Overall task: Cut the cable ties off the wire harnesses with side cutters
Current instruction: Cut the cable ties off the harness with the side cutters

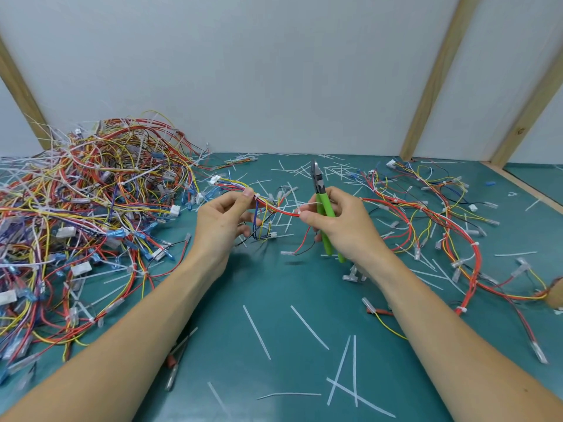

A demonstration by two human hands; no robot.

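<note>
Red-wired harness [275, 208] stretched above the table's [289, 287] middle: left hand [224, 219] pinches it beside one cable tie [256, 196]; right hand [335, 220] grips green-handled side cutters [323, 208] and pinches a second tie [300, 213]. Keeping the span taut would likely spare the wires when cutting.

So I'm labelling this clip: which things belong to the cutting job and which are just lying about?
In the job: wire harness held by left hand and right hand; green side cutters; cable tie.

Lying about: harness pile; cut tie strips; green mat.
</note>
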